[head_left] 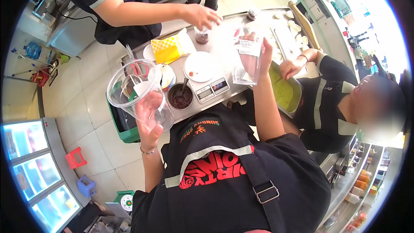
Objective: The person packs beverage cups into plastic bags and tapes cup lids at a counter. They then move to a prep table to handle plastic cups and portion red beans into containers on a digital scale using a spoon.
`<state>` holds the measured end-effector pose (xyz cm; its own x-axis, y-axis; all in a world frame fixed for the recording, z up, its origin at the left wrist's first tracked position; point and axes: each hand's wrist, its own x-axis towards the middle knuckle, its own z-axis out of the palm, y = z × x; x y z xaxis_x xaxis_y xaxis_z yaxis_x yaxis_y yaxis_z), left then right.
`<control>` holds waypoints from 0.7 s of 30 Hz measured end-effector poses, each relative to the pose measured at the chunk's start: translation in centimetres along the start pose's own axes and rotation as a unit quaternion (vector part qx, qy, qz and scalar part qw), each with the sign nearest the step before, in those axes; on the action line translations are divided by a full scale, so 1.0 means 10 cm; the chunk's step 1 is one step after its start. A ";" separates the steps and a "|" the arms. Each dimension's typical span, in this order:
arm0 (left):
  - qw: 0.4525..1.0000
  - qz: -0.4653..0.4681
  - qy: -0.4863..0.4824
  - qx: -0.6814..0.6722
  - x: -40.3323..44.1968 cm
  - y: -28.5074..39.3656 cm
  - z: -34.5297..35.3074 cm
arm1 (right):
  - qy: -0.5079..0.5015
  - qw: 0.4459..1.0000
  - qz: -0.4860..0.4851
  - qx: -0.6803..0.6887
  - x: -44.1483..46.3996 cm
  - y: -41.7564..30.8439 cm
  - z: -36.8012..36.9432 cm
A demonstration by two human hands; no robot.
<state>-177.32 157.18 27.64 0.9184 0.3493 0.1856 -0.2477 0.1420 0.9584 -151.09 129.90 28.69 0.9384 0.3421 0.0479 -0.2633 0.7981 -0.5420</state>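
Note:
My left hand (149, 123) grips a large clear plastic tub (139, 87), tilted with its wide round rim toward the upper left. In my right hand (265, 60) is a clear plastic pack (241, 71) bearing a white printed label (249, 47); its exact kind is hard to make out. Between my hands, a digital kitchen scale (211, 89) carries a round white plate (202, 67) with a small orange-red spot. Close to my left hand stands a metal pot (180, 96) of dark red-brown filling, a spoon in it.
A co-worker's hand (202, 16) reaches over a small jar (202, 38) across the table. Another person's hand (291, 67) is at a tray of green filling (284, 92) on the right. A yellow checked packet (166, 49) lies at the far left side.

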 end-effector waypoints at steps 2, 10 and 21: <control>1.000 0.001 -0.001 0.001 -0.01 0.00 -0.02 | 0.007 1.000 -0.006 0.017 0.01 0.00 0.03; 1.000 0.015 0.006 0.008 0.01 0.07 -0.05 | -0.148 0.649 -0.182 -0.724 0.05 0.35 0.08; 0.999 0.022 0.043 -0.012 -0.10 0.00 -0.13 | -0.143 0.586 -0.168 -0.780 -0.18 0.78 -0.34</control>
<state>-178.63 158.07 27.16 0.8771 0.4332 0.2074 -0.2954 0.1461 0.9441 -154.10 133.79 21.59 0.7444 0.5422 0.3897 0.6592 -0.5043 -0.5578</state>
